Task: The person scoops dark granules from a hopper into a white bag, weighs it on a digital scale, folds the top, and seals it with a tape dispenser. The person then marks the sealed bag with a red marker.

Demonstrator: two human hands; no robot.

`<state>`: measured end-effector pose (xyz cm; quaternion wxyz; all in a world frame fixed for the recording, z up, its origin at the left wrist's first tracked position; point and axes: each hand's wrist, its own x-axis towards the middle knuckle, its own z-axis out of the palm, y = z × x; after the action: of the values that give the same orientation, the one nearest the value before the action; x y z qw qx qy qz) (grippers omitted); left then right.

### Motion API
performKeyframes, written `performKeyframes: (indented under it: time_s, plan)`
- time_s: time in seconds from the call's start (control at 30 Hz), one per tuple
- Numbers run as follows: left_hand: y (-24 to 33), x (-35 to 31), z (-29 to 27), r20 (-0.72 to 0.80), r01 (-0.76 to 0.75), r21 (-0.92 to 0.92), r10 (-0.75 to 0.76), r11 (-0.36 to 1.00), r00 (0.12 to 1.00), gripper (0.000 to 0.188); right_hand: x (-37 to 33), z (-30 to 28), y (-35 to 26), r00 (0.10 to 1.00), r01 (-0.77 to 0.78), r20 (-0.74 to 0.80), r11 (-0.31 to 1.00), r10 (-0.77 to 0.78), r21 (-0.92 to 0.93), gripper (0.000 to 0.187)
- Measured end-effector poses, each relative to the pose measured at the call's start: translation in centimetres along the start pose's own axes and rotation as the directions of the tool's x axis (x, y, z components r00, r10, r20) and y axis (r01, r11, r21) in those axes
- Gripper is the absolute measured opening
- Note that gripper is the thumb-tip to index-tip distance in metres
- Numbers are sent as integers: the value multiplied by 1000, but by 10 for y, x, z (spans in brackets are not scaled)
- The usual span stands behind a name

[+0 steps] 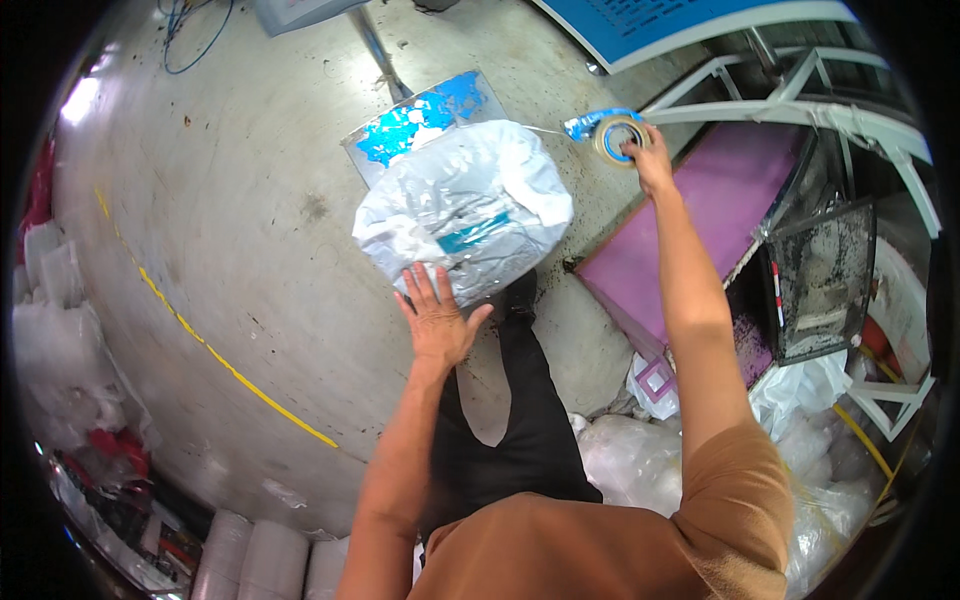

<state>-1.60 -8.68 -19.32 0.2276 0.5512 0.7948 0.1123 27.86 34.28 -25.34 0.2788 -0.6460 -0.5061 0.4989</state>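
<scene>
A white plastic bag (pixel 470 190), bulky and wrinkled, rests in front of me on a worn blue-and-metal platform (pixel 430 117). Across its top lies a teal strip (pixel 474 233). My left hand (pixel 440 318) is laid on the bag's near left side, fingers spread. Out to the right, my right hand (pixel 648 160) grips a tape dispenser (pixel 612 135) with a blue end and a roll of tape on it. A thin pale line runs between the dispenser and the bag's far right edge, perhaps a stretch of tape.
A post (pixel 378 55) rises behind the platform. To the right are a purple panel (pixel 690 225), a white metal frame (pixel 790 112) and a dirty black panel (pixel 825 285). Clear plastic bags (pixel 635 460) lie lower right; wrapped rolls (pixel 250 555) stand lower left. A yellow line (pixel 215 355) crosses the floor.
</scene>
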Motion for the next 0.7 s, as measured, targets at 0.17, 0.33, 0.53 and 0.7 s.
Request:
performKeyframes:
  time_s: [0.17,0.33,0.53,0.7]
  plan:
    - [-3,-1,5,-60,-60,63,63,996,996,127,-141,-33,30,985,86,-129,980,-111,-181,100]
    - [-3,-1,-5,66,-33,107,26,994,997,126,-252,-22,58,988,155,35,973,-151,-168,76]
    - [93,9,-31,-58,275,117,-270,954,961,117,-348,-20,84,997,-58,49,995,61,-77,65]
    - [192,97,-29,-11,212,102,-212,972,977,136,-301,-55,33,961,196,253,916,-109,-350,54]
